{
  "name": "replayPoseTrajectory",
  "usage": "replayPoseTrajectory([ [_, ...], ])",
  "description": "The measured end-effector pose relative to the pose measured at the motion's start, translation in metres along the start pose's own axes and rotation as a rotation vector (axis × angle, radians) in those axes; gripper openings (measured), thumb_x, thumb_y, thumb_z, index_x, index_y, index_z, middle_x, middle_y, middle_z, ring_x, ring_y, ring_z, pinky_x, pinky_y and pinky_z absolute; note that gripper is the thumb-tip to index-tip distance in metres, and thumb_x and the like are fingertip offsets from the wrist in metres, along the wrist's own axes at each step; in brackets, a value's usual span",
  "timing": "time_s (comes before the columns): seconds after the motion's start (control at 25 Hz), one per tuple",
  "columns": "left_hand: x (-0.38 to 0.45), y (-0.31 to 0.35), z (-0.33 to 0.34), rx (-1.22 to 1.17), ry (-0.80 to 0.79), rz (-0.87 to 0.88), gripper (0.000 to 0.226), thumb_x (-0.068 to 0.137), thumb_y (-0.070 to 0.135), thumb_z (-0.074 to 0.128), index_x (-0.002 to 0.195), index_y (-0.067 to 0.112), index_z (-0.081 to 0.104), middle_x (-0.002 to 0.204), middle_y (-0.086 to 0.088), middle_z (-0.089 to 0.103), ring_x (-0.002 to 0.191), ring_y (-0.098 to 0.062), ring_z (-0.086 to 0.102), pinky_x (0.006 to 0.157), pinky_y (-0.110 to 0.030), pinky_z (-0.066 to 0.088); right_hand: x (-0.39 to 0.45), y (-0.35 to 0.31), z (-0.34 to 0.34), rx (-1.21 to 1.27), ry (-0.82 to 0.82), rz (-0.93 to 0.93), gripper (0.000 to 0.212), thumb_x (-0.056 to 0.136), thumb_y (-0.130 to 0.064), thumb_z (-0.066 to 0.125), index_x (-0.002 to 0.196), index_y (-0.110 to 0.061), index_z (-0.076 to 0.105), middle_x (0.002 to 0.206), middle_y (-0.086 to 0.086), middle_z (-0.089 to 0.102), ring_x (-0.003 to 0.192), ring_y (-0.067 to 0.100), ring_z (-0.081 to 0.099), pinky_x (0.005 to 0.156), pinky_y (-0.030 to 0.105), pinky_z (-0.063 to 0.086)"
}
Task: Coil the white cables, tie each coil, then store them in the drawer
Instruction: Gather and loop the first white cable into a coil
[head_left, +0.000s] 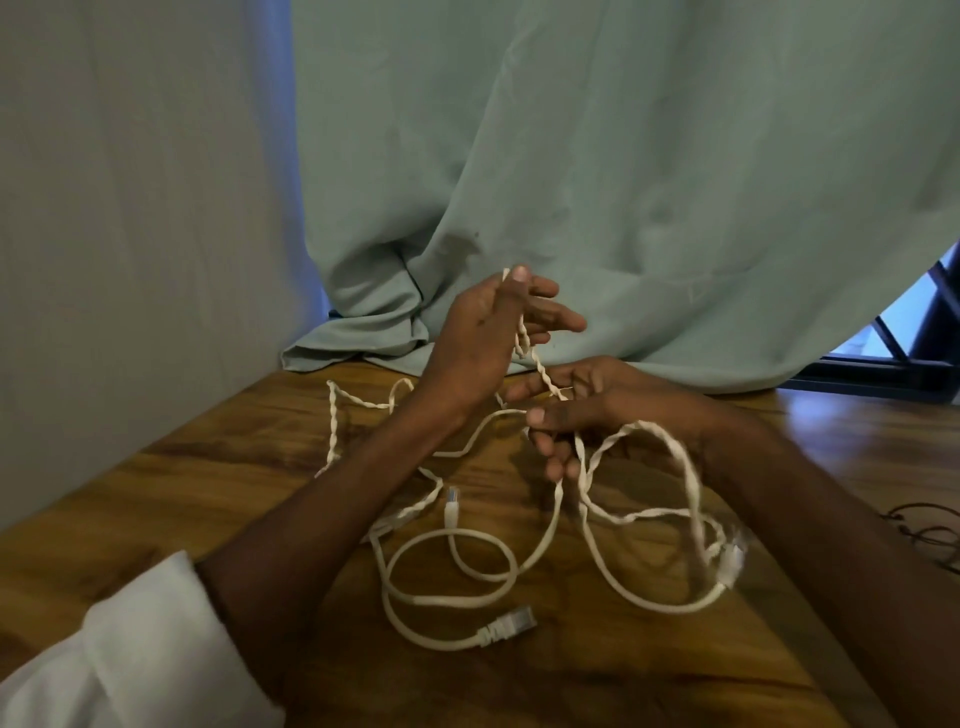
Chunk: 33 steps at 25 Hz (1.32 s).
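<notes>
White cable (524, 348) taut between hands | left hand (488, 332) pinches it high | right hand (576, 410) grips it | wood table (218, 467)

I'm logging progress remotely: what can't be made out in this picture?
- Drawer: nowhere in the head view.
- Number of cables: loops cross and pass under the left arm.
- Dark wires: cut off by the right edge.
- Right hand grip: fingers cover the twisted cord.

The worktop (675, 649) is glossy grained wood. Cables (545, 551) look smooth or twisted, with plastic plugs (511, 626). The curtain (623, 182) is matt cloth.
</notes>
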<state>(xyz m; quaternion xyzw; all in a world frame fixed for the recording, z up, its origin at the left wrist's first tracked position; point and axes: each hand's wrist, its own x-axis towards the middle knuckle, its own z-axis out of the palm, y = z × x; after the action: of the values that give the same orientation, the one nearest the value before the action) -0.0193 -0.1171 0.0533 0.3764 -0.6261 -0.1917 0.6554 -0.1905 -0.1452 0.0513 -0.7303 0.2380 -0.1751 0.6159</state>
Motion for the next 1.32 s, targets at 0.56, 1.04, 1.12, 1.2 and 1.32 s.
replayPoseTrajectory([
  [0.56,-0.006,-0.013,-0.01,0.492,-0.308,-0.05,0.064,0.099,0.064,0.044,0.092,0.006,0.071,0.062,0.006,0.058,0.059,-0.002,0.054,0.064,-0.035,0.046,-0.027,-0.02,-0.059,0.602,0.065,0.031,0.048,0.099,-0.043,0.053,0.117,-0.004,0.075,0.101,0.013,0.078,0.077,0.022,0.078,0.065,0.032,0.065],
  [1.04,-0.006,-0.011,-0.008,0.314,-0.339,-0.2,0.049,0.104,0.046,0.057,0.081,0.004,0.072,0.048,0.0,0.05,0.045,-0.013,0.046,0.056,-0.029,0.043,-0.024,-0.014,-0.061,0.085,1.061,-0.479,0.02,0.101,-0.026,0.056,0.093,-0.014,0.07,0.082,0.006,0.074,0.07,0.018,0.072,0.06,0.028,0.052],
  [1.12,-0.007,-0.012,-0.005,0.361,-0.338,-0.198,0.049,0.103,0.044,0.06,0.085,-0.001,0.072,0.049,0.003,0.052,0.045,-0.01,0.049,0.052,-0.025,0.044,-0.021,-0.02,-0.04,-0.164,0.944,-0.599,0.03,0.105,-0.037,0.057,0.1,-0.013,0.073,0.091,0.005,0.078,0.08,0.018,0.075,0.064,0.029,0.057],
  [1.2,-0.008,-0.011,-0.003,0.332,-0.339,-0.197,0.046,0.103,0.04,0.06,0.085,-0.001,0.071,0.049,0.001,0.054,0.044,-0.012,0.05,0.051,-0.024,0.045,-0.014,-0.017,-0.024,-0.408,0.784,-0.575,0.027,0.104,-0.036,0.061,0.11,-0.013,0.075,0.096,0.002,0.078,0.081,0.018,0.076,0.069,0.031,0.061],
  [1.32,-0.008,-0.009,-0.003,0.116,-0.351,-0.222,0.052,0.105,0.039,0.056,0.092,-0.011,0.066,0.048,-0.005,0.047,0.045,-0.019,0.051,0.056,-0.028,0.049,-0.007,-0.01,-0.021,-0.347,0.681,-0.54,0.017,0.102,-0.017,0.065,0.115,-0.013,0.075,0.082,0.004,0.075,0.05,0.02,0.062,0.051,0.031,0.053],
])
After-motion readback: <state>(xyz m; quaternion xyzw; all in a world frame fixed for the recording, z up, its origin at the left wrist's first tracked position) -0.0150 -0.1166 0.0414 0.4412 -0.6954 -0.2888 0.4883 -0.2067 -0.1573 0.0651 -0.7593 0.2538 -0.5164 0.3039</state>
